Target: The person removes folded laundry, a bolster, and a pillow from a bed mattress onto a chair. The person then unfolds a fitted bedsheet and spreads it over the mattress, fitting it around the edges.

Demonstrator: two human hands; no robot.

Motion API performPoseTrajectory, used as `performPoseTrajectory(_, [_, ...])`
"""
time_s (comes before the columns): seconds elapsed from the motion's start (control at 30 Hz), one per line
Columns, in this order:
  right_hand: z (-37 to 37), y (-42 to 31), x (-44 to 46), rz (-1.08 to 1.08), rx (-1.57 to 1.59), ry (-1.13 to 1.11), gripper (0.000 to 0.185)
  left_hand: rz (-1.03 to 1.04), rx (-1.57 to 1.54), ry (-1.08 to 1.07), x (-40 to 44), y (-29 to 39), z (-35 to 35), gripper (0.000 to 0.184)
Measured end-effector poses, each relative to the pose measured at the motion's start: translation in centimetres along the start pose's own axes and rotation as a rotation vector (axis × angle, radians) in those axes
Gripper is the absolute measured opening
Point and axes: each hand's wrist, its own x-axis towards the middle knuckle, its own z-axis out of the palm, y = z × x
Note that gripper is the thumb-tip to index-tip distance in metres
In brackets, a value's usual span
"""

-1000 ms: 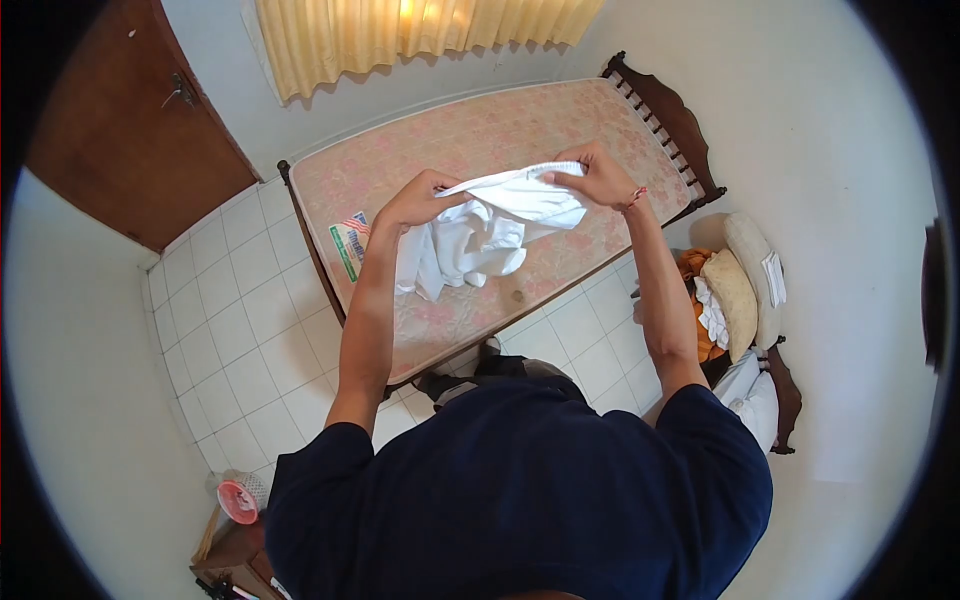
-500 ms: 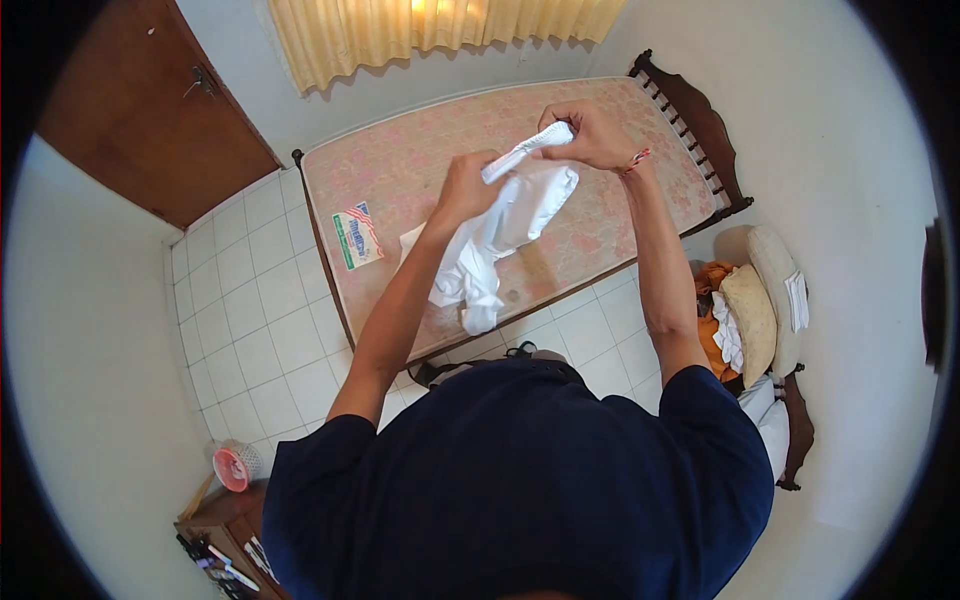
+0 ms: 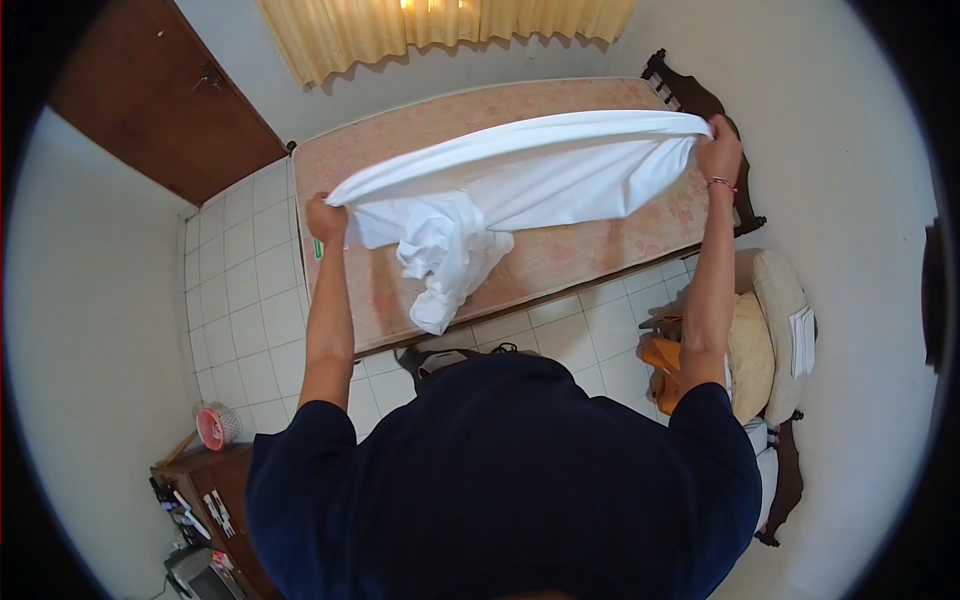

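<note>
A white cloth (image 3: 560, 175) is stretched wide above a pink floral mattress (image 3: 400, 310). My left hand (image 3: 326, 217) is closed on the cloth's left end, over the mattress's left edge. At the right end, near the headboard, my right hand (image 3: 719, 152) grips the other corner; a red and white band is on that wrist. The cloth's middle hangs bunched and crumpled over the mattress. My left hand and forearm hide most of the printed label on the mattress.
A dark wooden headboard (image 3: 700, 100) stands at the right. Pillows (image 3: 780, 330) and orange cloth (image 3: 662, 365) lie beside the bed. At lower left are a pink basket (image 3: 218, 428) and a wooden cabinet (image 3: 215, 480). A brown door (image 3: 160, 90) is at upper left.
My hands have moved far apart, the left one leftward and the right one toward the headboard. The white cloth, bunched between them before, is now pulled out along its upper edge.
</note>
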Motion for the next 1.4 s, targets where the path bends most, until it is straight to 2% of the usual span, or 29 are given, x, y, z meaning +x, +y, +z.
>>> performPoseTrajectory(0.07, [0.7, 4.9, 1.5, 0.13, -0.085, 0.127, 0.015, -0.045, 0.062, 0.031, 0.9, -1.4, -1.6, 0.023])
performPoseTrajectory(0.13, [2.5, 10.2, 3.3, 0.132, -0.134, 0.158, 0.013, -0.084, 0.114, 0.065, 1.7, -0.8, -3.5, 0.025])
performPoseTrajectory(0.2, [4.3, 13.0, 4.2, 0.642, 0.401, -0.236, 0.02, -0.319, -0.036, -0.089, 2.8, 0.4, -5.8, 0.029])
performPoseTrajectory(0.23, [5.3, 13.1, 4.0, 0.677, 0.594, -0.308, 0.025, -0.12, -0.294, -0.164, 3.6, 0.2, -5.3, 0.031])
performPoseTrajectory(0.27, [6.7, 12.9, 3.5, 0.726, 0.82, -0.297, 0.022, -0.121, -0.289, -0.163, 4.5, 0.4, -4.0, 0.031])
performPoseTrajectory(0.33, [10.1, 12.4, 3.5, 0.755, 1.237, -0.258, 0.02, -0.075, -0.723, -0.636, 5.5, 4.3, -3.8, 0.03])
performPoseTrajectory(0.37, [11.2, 11.6, 3.9, 0.757, 1.236, -0.264, 0.02, -0.092, -0.875, -0.646, 4.9, 8.2, -4.9, 0.029])
performPoseTrajectory(0.43, [12.8, 8.4, 4.2, 0.566, 1.323, -0.335, 0.032, -0.124, -1.129, -0.632, 4.4, 16.5, -7.5, 0.028])
performPoseTrajectory(0.5, [11.4, 2.8, 3.6, 0.451, 1.303, -0.508, 0.068, -0.146, -1.231, -0.607, 4.1, 22.0, -8.0, 0.028])
performPoseTrajectory(0.53, [11.8, 0.8, 3.8, 0.398, 1.217, -0.671, 0.058, -0.099, -1.229, -0.491, 3.7, 24.7, -7.7, 0.028])
performPoseTrajectory(0.57, [12.7, -0.6, 4.4, 0.223, 0.889, -0.871, 0.074, -0.052, -1.226, -0.374, 3.1, 27.6, -7.5, 0.028])
performPoseTrajectory(0.63, [11.4, -7.4, 2.6, -0.336, 0.517, -0.833, 0.082, 0.183, -1.07, -0.294, -0.3, 33.3, -7.9, 0.035])
performPoseTrajectory(0.67, [8.5, -12.2, 1.1, -0.395, 0.616, -0.837, 0.079, 0.318, -1.097, -0.276, -1.6, 35.4, -6.3, 0.037])
performPoseTrajectory(0.7, [8.0, -15.0, 0.6, -0.421, 0.664, -0.834, 0.077, 0.433, -0.971, -0.186, -3.1, 37.5, -5.3, 0.033])
performPoseTrajectory(0.73, [7.5, -17.8, 0.1, -0.448, 0.711, -0.832, 0.076, 0.43, -0.953, -0.215, -4.5, 39.6, -5.4, 0.03])
performPoseTrajectory(0.8, [9.0, -19.5, 0.7, -0.669, 0.629, -0.775, 0.056, 0.469, -0.906, -0.239, -5.5, 41.8, -5.2, 0.029])
performPoseTrajectory(0.83, [10.0, -18.9, 1.5, -0.663, 0.621, -0.775, 0.056, 0.545, -0.863, -0.185, -5.4, 42.1, -4.3, 0.028])
performPoseTrajectory(0.9, [12.1, -17.6, 3.3, -0.744, 0.62, -0.566, 0.035, 0.649, -0.801, -0.071, -5.2, 41.5, -1.2, 0.028])
performPoseTrajectory(0.93, [11.7, -17.5, 4.1, -0.747, 0.616, -0.57, 0.035, 0.644, -0.804, -0.07, -5.5, 40.9, 0.9, 0.028])
performPoseTrajectory(1.0, [9.8, -17.9, 5.7, -0.27, 0.732, -0.888, 0.025, 0.607, -0.86, -0.086, -6.7, 39.8, 5.0, 0.027])
performPoseTrajectory(1.03, [9.7, -18.2, 6.4, -0.238, 0.833, -0.932, 0.033, 0.606, -0.868, -0.084, -7.4, 39.4, 6.5, 0.027])
performPoseTrajectory(1.07, [9.6, -18.3, 6.9, -0.239, 0.826, -0.932, 0.033, 0.513, -0.816, -0.176, -8.3, 38.7, 7.9, 0.029])
performPoseTrajectory(1.1, [9.7, -18.5, 7.5, -0.151, 0.968, -0.888, 0.034, 0.419, -0.763, -0.266, -8.8, 38.1, 9.6, 0.031])
performPoseTrajectory(1.13, [9.7, -18.5, 8.1, -0.06, 1.107, -0.84, 0.036, 0.374, -0.691, -0.252, -8.8, 37.0, 11.8, 0.03])
performPoseTrajectory(1.23, [8.5, -16.4, 11.7, 0.025, 1.067, -0.444, 0.037, 0.324, -0.574, -0.131, -8.4, 28.7, 21.7, 0.028])
performPoseTrajectory(1.27, [8.6, -14.5, 13.5, 0.137, 1.166, -0.357, 0.036, 0.321, -0.47, -0.126, -8.2, 25.0, 24.0, 0.027])
performPoseTrajectory(1.33, [8.3, -9.5, 16.8, 0.304, 1.133, -0.232, 0.031, 0.034, -0.247, -0.277, -7.2, 18.9, 24.7, 0.023])
performPoseTrajectory(1.37, [8.4, -6.5, 18.0, 0.375, 1.283, -0.166, 0.028, -0.161, -0.187, -0.291, -6.4, 16.6, 24.1, 0.022])
performPoseTrajectory(1.4, [8.8, -3.3, 19.2, 0.421, 1.336, -0.061, 0.022, -0.228, -0.108, -0.304, -5.3, 13.7, 24.0, 0.022])
